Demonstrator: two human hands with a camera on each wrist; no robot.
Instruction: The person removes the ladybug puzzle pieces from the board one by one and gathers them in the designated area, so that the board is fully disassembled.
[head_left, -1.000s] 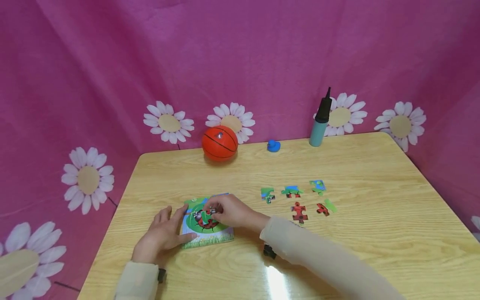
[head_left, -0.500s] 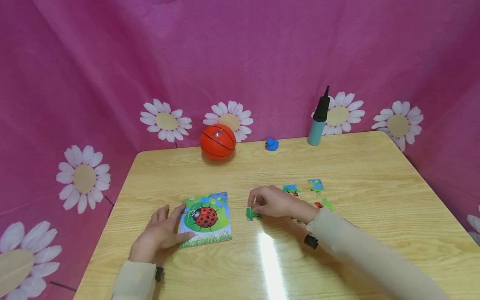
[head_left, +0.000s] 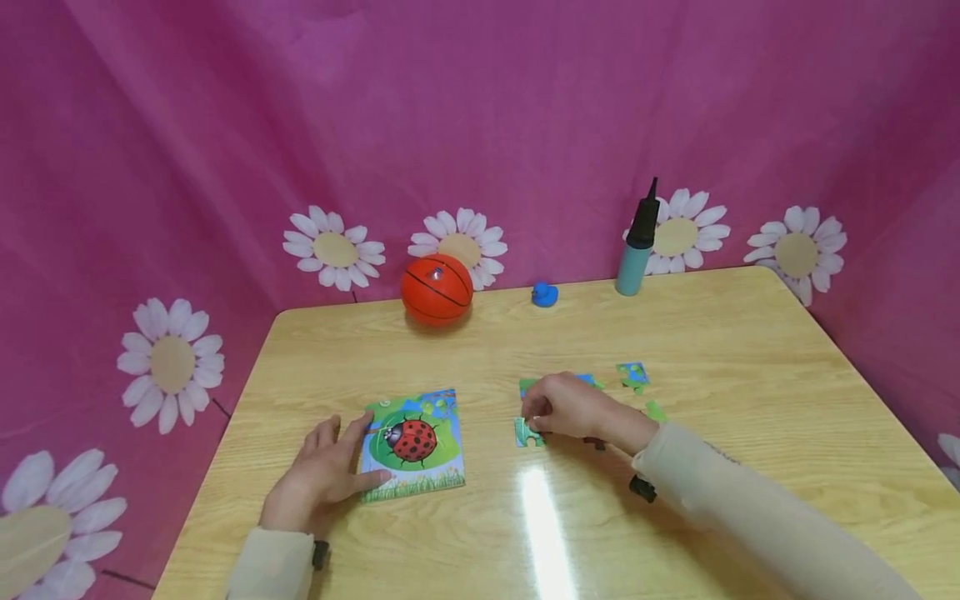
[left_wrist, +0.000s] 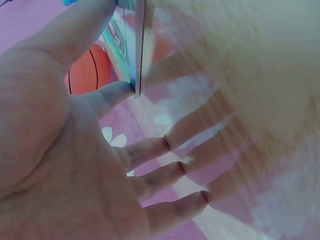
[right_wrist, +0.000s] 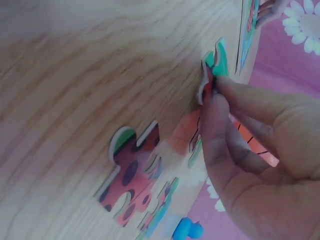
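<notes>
A ladybird puzzle board [head_left: 417,446] lies flat on the wooden table [head_left: 720,333]. My left hand [head_left: 324,473] rests on the table with straight fingers, thumb and forefinger touching the board's left edge [left_wrist: 137,50]. My right hand [head_left: 572,408] is right of the board. Its fingertips pinch a green puzzle piece [head_left: 527,433], held on edge against the table [right_wrist: 213,69]. A red ladybird piece [right_wrist: 131,176] lies just beside that hand. More loose pieces lie around it: a green one [head_left: 528,386], a blue-green one [head_left: 633,373] and a green one [head_left: 656,410].
At the table's back edge stand an orange basketball [head_left: 436,289], a small blue duck [head_left: 543,295] and a teal pump with a black top [head_left: 634,250]. Pink cloth with white daisies [head_left: 333,247] encloses the table on three sides.
My right hand left the board with a green piece and carried it right, down to the table by the loose pieces. The left hand stayed at the board's edge.
</notes>
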